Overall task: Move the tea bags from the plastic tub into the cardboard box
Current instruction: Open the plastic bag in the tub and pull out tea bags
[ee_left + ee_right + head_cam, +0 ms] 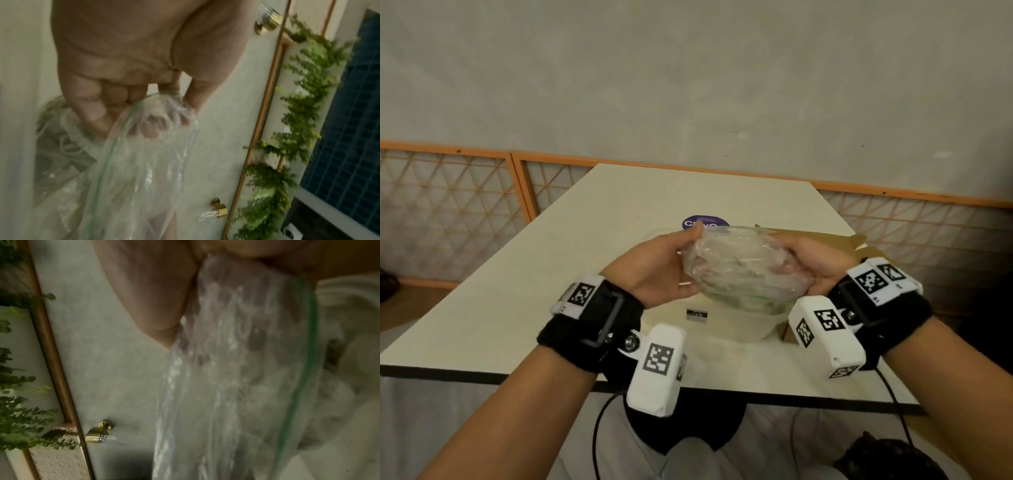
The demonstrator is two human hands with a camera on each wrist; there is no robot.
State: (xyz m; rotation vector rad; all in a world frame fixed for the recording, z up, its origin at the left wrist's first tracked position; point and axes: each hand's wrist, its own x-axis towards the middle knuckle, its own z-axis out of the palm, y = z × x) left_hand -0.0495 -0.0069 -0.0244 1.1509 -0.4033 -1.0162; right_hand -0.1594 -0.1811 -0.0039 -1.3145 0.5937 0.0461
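Two hands, left [659, 270] and right [816, 262], grip one clear plastic bag [743, 270] above one tub [739, 323]

The clear bag [746, 270] blurs whatever is inside it. It hides most of the plastic tub [743, 325] and the cardboard box [825, 240] behind.

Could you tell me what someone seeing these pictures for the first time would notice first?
The eye goes first to the crumpled clear plastic bag with a green seal line, held above the table between the left hand and the right hand, each gripping one end. Just beneath it stands the translucent plastic tub, with the open cardboard box behind and to the right.
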